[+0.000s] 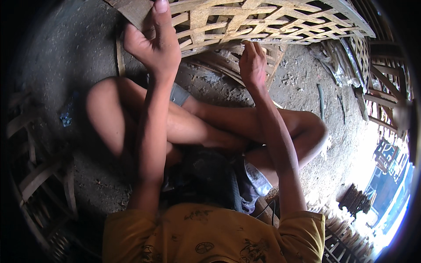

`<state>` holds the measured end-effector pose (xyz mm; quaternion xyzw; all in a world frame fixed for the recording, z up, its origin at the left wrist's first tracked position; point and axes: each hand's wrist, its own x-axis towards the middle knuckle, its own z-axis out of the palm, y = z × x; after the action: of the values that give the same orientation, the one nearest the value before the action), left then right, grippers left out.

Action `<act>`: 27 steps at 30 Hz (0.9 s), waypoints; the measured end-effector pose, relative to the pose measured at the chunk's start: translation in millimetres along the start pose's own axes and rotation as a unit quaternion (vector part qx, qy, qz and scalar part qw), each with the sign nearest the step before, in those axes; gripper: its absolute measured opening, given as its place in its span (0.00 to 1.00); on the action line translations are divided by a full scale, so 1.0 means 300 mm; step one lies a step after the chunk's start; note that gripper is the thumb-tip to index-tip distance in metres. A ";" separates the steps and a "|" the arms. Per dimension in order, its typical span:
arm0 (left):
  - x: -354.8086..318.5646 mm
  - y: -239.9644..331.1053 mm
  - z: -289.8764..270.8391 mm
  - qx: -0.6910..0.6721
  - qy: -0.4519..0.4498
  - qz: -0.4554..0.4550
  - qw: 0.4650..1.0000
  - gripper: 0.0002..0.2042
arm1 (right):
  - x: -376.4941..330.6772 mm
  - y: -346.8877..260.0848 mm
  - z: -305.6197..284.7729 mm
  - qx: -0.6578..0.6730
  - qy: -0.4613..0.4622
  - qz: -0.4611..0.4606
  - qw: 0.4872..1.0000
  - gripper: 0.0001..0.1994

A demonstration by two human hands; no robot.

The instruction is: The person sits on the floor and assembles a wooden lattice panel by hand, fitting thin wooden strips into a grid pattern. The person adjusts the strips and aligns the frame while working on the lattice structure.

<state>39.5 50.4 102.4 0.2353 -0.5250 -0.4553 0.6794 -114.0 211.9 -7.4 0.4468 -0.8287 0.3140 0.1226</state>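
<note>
A woven bamboo lattice panel point(228, 26) stretches across the top of the head view, its slats crossing with wide gaps. My left hand point(158, 48) grips it at its left end, by a flat wooden slat point(133, 11), with the thumb pointing up along it. Part of those fingers is hidden. Farther right, my right hand point(253, 65) is closed at the panel's lower rim, fingertips pressed together there. Whether they also pinch something small cannot be made out.
My crossed legs point(210, 122) lie below the panel on a dirt floor. Under the panel are loose bamboo strips point(219, 65), and plastic sheeting point(337, 63) lies to the right. More slatted frames point(44, 175) stand at the left. Bundled sticks point(354, 200) sit at the bright lower right.
</note>
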 end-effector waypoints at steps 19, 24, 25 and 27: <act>-0.041 -0.001 0.012 -0.014 -0.059 0.024 0.998 0.11 | -0.070 -0.134 0.058 0.252 -0.116 0.084 0.957 0.08; -0.040 -0.004 0.029 -0.054 -0.058 0.027 0.996 0.11 | -0.040 -0.019 -0.019 0.144 -0.008 0.169 0.975 0.08; -0.040 0.000 0.031 -0.061 -0.058 0.024 0.996 0.11 | -0.033 -0.002 -0.016 0.128 0.022 0.141 0.982 0.07; -0.040 -0.001 0.024 -0.044 -0.060 0.023 0.997 0.10 | -0.013 0.015 -0.009 0.094 0.083 0.083 0.989 0.07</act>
<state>32.2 62.0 98.6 0.1655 -0.5496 -0.4752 0.6669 -115.7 218.3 -9.0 0.3586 -0.8166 0.4357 0.1216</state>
